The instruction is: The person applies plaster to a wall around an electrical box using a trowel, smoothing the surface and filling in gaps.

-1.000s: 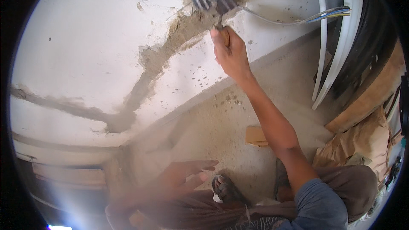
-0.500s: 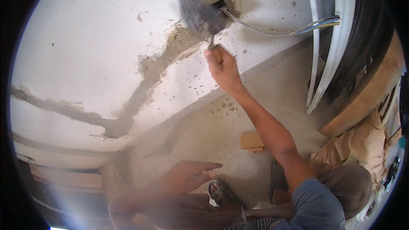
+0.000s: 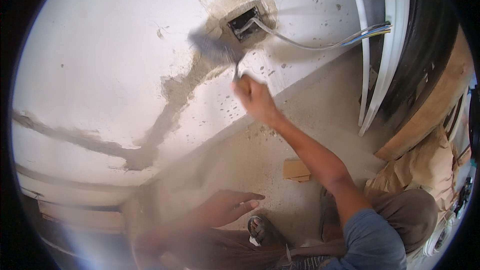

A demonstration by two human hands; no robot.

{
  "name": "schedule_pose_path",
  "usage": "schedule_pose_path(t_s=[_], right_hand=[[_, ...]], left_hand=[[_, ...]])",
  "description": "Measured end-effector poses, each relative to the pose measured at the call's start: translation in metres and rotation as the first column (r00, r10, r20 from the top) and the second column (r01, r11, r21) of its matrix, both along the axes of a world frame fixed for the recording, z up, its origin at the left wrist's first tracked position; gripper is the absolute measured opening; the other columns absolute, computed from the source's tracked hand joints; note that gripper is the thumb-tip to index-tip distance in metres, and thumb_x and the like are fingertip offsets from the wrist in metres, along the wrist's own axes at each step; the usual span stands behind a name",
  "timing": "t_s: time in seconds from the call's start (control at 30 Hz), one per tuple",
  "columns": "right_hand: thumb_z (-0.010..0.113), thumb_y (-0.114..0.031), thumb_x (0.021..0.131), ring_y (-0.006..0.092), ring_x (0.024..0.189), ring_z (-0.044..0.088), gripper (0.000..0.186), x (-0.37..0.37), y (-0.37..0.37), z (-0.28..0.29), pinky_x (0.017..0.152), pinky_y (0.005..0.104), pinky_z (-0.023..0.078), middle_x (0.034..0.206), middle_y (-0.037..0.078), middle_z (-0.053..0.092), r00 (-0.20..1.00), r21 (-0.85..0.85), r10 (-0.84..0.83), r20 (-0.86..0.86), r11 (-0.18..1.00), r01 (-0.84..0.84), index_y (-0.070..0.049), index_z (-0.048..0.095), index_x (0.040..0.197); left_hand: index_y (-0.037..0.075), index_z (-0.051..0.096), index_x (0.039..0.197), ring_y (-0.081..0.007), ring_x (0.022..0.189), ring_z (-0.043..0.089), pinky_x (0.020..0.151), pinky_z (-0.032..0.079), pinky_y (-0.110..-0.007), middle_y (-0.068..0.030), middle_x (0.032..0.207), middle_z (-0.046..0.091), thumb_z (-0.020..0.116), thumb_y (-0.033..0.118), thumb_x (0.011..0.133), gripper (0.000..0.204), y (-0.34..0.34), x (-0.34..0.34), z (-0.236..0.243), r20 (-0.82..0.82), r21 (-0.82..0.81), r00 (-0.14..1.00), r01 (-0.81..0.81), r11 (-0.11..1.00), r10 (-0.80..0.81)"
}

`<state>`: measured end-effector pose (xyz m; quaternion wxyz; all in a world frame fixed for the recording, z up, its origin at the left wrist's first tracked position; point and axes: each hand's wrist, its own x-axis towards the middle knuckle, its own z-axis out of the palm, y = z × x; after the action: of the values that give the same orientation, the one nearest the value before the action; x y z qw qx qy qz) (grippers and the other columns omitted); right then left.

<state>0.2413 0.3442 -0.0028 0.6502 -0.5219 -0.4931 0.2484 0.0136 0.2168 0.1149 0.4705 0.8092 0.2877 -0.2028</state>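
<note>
A trowel (image 3: 212, 50), motion-blurred and grey, is seen pressed flat against the white wall (image 3: 100, 55), its blade lying over the upper end of a grey-brown mortar strip (image 3: 170, 105) just left of and below a square wall box (image 3: 245, 20). The trowel's thin shank is gripped by the right hand (image 3: 255, 97), which is closed in a fist around the handle; the handle itself is hidden inside the fist. The mortar strip is traced from the box diagonally down and leftward, then along the wall's lower part towards the left edge. A bundle of wires (image 3: 320, 45) is observed emerging from the box and running right to white conduit pipes (image 3: 375, 70). The left hand (image 3: 225, 207) is held low over the concrete floor (image 3: 260, 160), palm down, fingers extended and spread, nothing grasped. A small wood block (image 3: 296, 169) is noted on the floor beside the right forearm. Crumpled brown paper (image 3: 425, 170) lies at the right.
</note>
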Motion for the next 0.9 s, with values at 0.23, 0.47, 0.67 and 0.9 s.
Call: schedule_pose_path(t_s=[0.23, 0.47, 0.67, 0.9], right_hand=[[0.063, -0.039, 0.100, 0.0193, 0.056, 0.042, 0.046, 0.016, -0.003, 0.030, 0.055, 0.0366, 0.043, 0.061, 0.012, 0.043, 0.969, 0.131, -0.153, -0.195, 0.975, 0.181, -0.001, 0.048, 0.081], [0.063, -0.038, 0.100, 0.0276, 0.054, 0.043, 0.043, 0.013, 0.003, 0.017, 0.057, 0.0370, 0.044, 0.060, 0.014, 0.048, 0.988, 0.098, -0.145, -0.052, 0.984, 0.150, 0.000, 0.049, 0.083], [0.061, -0.044, 0.100, 0.0274, 0.055, 0.047, 0.047, 0.034, -0.006, 0.077, 0.061, 0.0399, 0.047, 0.061, 0.016, 0.051, 0.962, 0.099, -0.177, -0.209, 0.975, 0.201, 0.000, 0.049, 0.085], [0.060, -0.043, 0.100, 0.0216, 0.061, 0.050, 0.048, 0.037, 0.012, 0.056, 0.063, 0.0385, 0.047, 0.065, 0.017, 0.051, 0.942, 0.139, -0.129, -0.311, 0.974, 0.179, 0.001, 0.049, 0.086]], left_hand=[[0.005, 0.060, 0.136, -0.0267, 0.090, 0.073, 0.083, 0.055, -0.039, -0.0190, 0.100, 0.073, 0.044, 0.035, 0.109, 0.043, 0.000, 0.006, 0.005, -0.005, -0.085, 1.000, 0.024, 0.996, -0.024], [0.005, 0.060, 0.136, -0.0266, 0.089, 0.073, 0.082, 0.055, -0.039, -0.0173, 0.099, 0.073, 0.044, 0.034, 0.109, 0.043, 0.005, 0.001, 0.001, -0.043, -0.110, 0.999, -0.003, 0.994, -0.002], [0.006, 0.060, 0.136, -0.0249, 0.088, 0.073, 0.080, 0.055, -0.038, -0.0169, 0.098, 0.073, 0.042, 0.035, 0.109, 0.044, 0.002, -0.001, -0.004, 0.007, -0.127, 0.999, 0.055, 0.990, -0.054], [0.007, 0.060, 0.137, -0.0239, 0.086, 0.073, 0.077, 0.057, -0.037, -0.0173, 0.098, 0.073, 0.041, 0.037, 0.109, 0.045, 0.006, 0.002, -0.005, -0.069, -0.179, 0.998, -0.005, 0.984, -0.008]])
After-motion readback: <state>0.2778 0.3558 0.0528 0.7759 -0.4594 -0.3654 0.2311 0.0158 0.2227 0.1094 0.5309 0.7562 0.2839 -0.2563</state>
